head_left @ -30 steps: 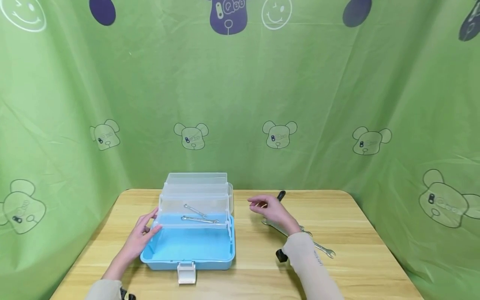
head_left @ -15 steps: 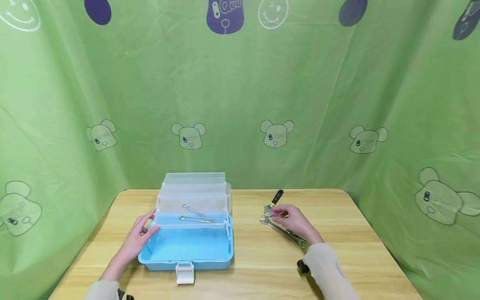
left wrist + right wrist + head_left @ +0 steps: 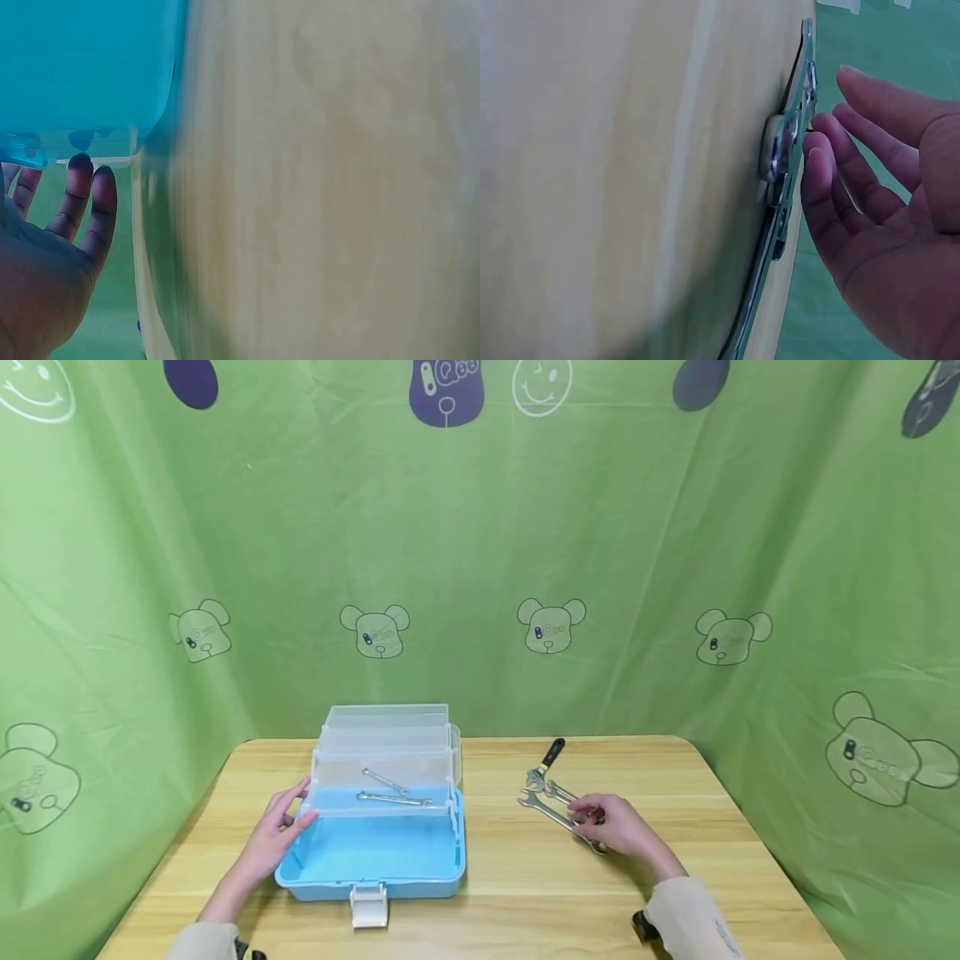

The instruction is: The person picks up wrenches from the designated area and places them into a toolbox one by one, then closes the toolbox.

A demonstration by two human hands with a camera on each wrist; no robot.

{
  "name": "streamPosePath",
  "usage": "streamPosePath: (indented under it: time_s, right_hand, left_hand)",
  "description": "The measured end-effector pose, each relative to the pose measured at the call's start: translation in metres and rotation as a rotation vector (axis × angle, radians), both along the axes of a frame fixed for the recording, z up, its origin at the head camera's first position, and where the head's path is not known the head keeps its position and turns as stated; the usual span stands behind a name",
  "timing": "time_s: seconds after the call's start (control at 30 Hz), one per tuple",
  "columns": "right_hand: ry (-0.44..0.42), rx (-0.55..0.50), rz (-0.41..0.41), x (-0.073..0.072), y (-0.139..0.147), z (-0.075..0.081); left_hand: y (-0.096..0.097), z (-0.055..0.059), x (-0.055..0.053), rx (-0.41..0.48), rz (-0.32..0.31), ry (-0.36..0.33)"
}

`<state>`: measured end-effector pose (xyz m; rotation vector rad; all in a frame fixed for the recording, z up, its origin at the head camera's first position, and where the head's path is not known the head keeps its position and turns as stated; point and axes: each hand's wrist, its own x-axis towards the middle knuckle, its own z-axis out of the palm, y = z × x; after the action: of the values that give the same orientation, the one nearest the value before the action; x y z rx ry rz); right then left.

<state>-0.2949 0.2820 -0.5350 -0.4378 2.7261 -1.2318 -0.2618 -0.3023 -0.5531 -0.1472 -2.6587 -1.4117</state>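
In the head view a light-blue toolbox (image 3: 420, 888) stands unfolded on the table, its clear stepped trays (image 3: 386, 739) raised at the back. Two small combination wrenches (image 3: 393, 798) lie in the lowest tray. My left hand (image 3: 272, 839) rests on the box's left side, thumb over the front tray edge; in the left wrist view its fingertips touch the blue plastic. On the right, my right hand (image 3: 611, 827) hovers over several metal wrenches (image 3: 551, 813), partly hiding them. The right wrist view shows its thumb apart from the fingers, fingertips right at the wrenches (image 3: 780, 150).
An adjustable wrench (image 3: 545, 765) with a black handle lies beyond the other wrenches. The toolbox's white latch (image 3: 369, 907) hangs down in front. A green curtain (image 3: 480, 543) printed with bear heads stands behind and beside the wooden table (image 3: 510, 910).
My right hand has moved right and toward me, from beside the toolbox over the wrenches, uncovering the adjustable wrench. The left hand stays on the toolbox.
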Motion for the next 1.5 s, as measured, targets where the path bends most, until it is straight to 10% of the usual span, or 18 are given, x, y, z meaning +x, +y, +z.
streamPosePath:
  time_s: [1.17, 1.5]
  right_hand:
    - [0.038, 0.132, -0.153, 0.013, -0.015, -0.003]
    - [0.029, 0.081, -0.022, 0.013, -0.034, -0.003]
  left_hand:
    - [0.004, 0.001, -0.001, 0.003, -0.016, 0.007]
    - [0.001, 0.002, 0.001, -0.007, -0.006, 0.005]
